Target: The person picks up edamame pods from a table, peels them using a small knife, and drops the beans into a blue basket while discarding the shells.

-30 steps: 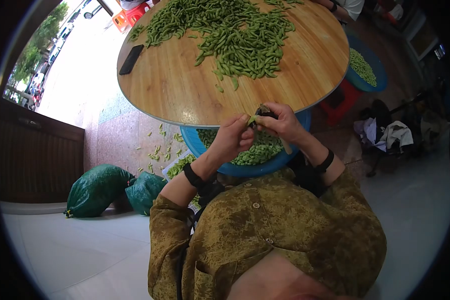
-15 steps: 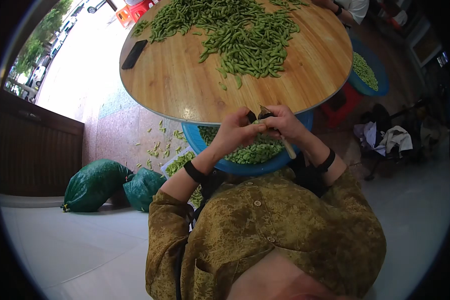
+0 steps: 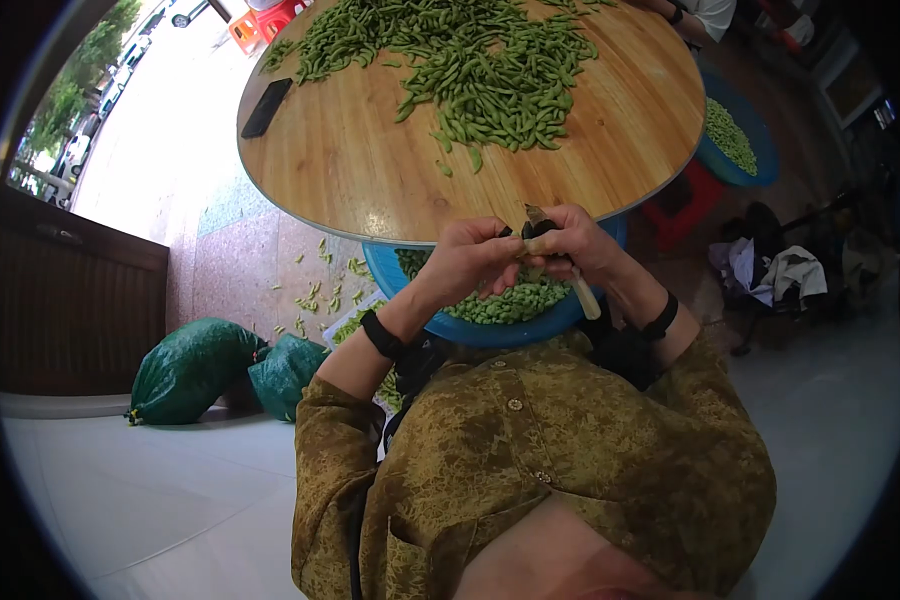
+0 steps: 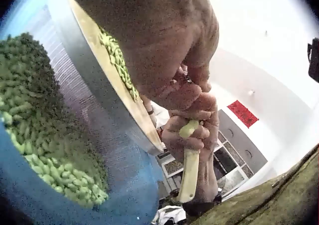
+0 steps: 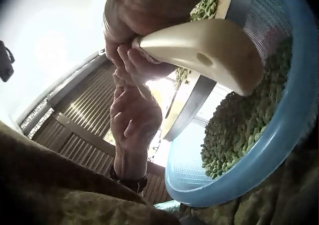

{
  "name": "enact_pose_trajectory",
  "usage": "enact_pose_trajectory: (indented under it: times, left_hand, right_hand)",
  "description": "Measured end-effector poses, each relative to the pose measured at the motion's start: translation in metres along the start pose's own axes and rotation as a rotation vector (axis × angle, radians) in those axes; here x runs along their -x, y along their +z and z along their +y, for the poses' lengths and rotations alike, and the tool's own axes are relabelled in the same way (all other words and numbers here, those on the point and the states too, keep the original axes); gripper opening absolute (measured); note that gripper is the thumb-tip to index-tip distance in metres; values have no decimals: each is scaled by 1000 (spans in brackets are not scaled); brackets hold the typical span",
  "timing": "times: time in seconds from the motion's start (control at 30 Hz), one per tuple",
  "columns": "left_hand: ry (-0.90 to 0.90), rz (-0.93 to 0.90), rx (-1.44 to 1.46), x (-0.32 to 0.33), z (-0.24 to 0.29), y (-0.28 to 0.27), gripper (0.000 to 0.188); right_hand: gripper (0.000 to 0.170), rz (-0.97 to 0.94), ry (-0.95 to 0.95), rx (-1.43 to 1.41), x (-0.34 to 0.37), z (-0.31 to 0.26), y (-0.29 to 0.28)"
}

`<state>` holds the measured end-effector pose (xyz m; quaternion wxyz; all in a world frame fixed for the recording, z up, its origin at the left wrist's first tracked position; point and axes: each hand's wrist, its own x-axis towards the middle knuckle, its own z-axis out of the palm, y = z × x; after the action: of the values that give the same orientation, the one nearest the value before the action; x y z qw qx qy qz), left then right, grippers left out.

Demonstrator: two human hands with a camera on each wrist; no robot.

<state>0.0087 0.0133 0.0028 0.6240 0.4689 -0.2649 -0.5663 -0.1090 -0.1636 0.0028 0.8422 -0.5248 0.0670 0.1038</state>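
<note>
In front of the body my two hands meet at the fingertips, above a blue basin (image 3: pixel 570 322) of shelled green beans (image 3: pixel 510 303). My right hand (image 3: pixel 580 245) grips a cream-handled knife (image 5: pixel 204 48); the handle juts out below the fist, and its blade is mostly hidden by the fingers. My left hand (image 3: pixel 470 260) pinches a green bean pod (image 5: pixel 144 91) against the right fingertips. A pale green bean (image 4: pixel 189 129) shows at the right fingers in the left wrist view. Dark coverings show on some fingertips.
A round wooden table (image 3: pixel 350 170) bears a heap of pods (image 3: pixel 500 90) and a black phone (image 3: pixel 267 108). Green sacks (image 3: pixel 195 370) lie on the floor at left, near scattered pods. A second blue basin (image 3: pixel 760 125) stands at right; another person's arm (image 3: pixel 685 15) is beyond.
The pod between the hands was turned and worked by the fingers. The left hand's fingers moved in close to the right's, and the knife handle swung into fuller view.
</note>
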Motion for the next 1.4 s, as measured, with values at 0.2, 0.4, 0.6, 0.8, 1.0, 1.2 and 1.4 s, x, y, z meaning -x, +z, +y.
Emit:
enact_pose_trajectory:
  times: [0.2,0.4,0.6,0.8,1.0,1.2,1.4]
  left_hand:
    - [-15,-54,-67,0,6,2,14]
    - [35,20,-283,-2,-1,1,18]
    - [-8,51,-397,-2,-5,3,23]
    - [214,127,-774,0,-18,3,28]
    - [391,274,-1072,2,-24,6,27]
    - [379,289,-298,-1,-42,3,18]
    - [352,278,97,3,-51,3,17]
  right_hand:
    - [8,36,31,37,1,-2,-9]
    - [9,101,-67,183,1,1,-4]
    - [13,203,-317,551,-6,6,3]
    - [11,227,-273,579,-7,12,10]
    - [10,211,-152,401,-15,24,0]
    - [10,211,56,-86,-12,29,-6]
    - [10,212,-4,-121,-11,28,4]
